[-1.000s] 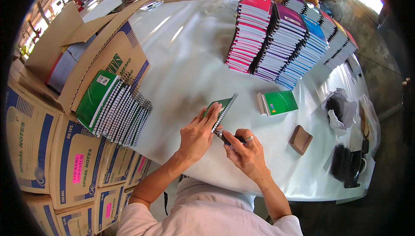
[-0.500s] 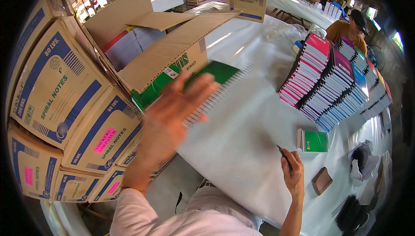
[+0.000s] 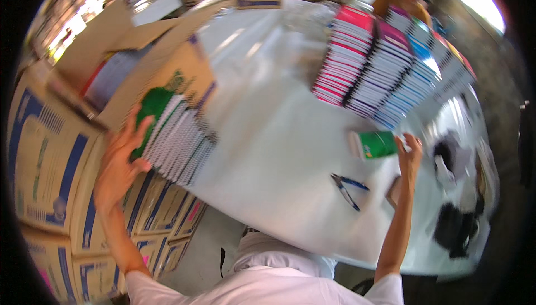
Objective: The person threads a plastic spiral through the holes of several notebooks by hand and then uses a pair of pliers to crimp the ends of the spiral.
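Note:
A stack of green-covered spiral notebooks (image 3: 177, 137) stands at the table's left edge, its page edges and wire coils facing right. My left hand (image 3: 118, 157) is against its left side, fingers and thumb spread, open rather than wrapped round it. Over on the right, my right hand (image 3: 410, 147) has its fingers bent in a pinch at the right end of a small green-topped stack (image 3: 377, 144) with whitish sides. Blur hides exactly how much of it the fingers hold. Blue-handled pliers (image 3: 349, 186) lie on the table with their handles apart, left of my right forearm.
An open carton (image 3: 190, 76) stands behind the notebooks, with closed cartons (image 3: 50, 154) piled at left. Tall stacks of pink, purple and blue spiral notebooks (image 3: 346, 54) rise at back right, near another person (image 3: 402, 1). A brown block (image 3: 393, 190) and crumpled wrapping (image 3: 449, 157) lie right.
My right hand has put the pliers down and moved to the small green-topped stack. My left hand has shifted to the notebook stack's left side. The view has turned right.

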Tool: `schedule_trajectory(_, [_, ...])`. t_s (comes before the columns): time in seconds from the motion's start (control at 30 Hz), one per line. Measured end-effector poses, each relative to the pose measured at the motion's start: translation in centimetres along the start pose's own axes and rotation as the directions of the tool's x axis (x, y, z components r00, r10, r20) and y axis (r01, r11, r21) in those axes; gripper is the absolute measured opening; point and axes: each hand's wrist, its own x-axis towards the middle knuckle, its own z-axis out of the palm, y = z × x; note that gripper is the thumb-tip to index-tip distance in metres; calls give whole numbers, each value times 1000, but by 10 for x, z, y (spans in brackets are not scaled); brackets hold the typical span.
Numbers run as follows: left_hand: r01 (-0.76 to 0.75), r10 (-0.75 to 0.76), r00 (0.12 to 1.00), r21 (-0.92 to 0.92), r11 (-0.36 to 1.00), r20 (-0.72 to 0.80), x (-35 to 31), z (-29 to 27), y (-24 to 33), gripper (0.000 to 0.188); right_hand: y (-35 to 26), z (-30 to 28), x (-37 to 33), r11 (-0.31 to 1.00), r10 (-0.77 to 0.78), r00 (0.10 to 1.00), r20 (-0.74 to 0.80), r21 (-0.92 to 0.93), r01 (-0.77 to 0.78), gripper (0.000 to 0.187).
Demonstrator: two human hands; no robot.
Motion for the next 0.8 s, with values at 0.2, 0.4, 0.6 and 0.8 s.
schedule_trajectory(0.2, [-157,160,903,42,987,-398,-22,22,48,54,15,12,21,836,450,718,531,34,-548,42])
schedule_trajectory(0.4, [-411,232,859,-343,845,-456,3,75,113,27,31,4,25,802,475,718,508,86,-592,30])
schedule_trajectory(0.6, [-471,372,882,-571,672,-289,52,164,186,46,28,6,23,870,416,664,622,-60,-489,47])
schedule_trajectory(0.8, [-497,464,856,-607,620,-226,72,203,227,49,-71,-22,2,952,-306,791,529,159,262,41])
